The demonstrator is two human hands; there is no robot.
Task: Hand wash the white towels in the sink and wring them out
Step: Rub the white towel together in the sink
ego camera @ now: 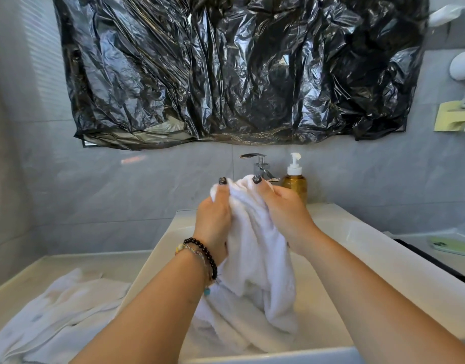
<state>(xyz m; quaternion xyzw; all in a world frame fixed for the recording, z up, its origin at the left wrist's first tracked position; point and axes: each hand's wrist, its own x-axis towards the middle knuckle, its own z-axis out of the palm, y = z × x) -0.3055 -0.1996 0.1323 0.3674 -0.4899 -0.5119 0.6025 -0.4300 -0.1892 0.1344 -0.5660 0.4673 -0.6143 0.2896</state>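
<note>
A white towel (255,248) hangs bunched above the white sink (362,258), its lower end trailing into the basin. My left hand (213,219) grips its upper left part, thumb on top. My right hand (286,211) grips the upper right part close beside it. Both hands hold the cloth raised in front of the tap. A second white towel (58,311) lies spread and crumpled on the counter to the left of the sink.
A chrome tap (260,165) stands behind the sink, with an amber pump bottle (295,179) to its right. Black plastic sheeting (239,69) covers the wall above. A green phone (452,245) lies on the right counter.
</note>
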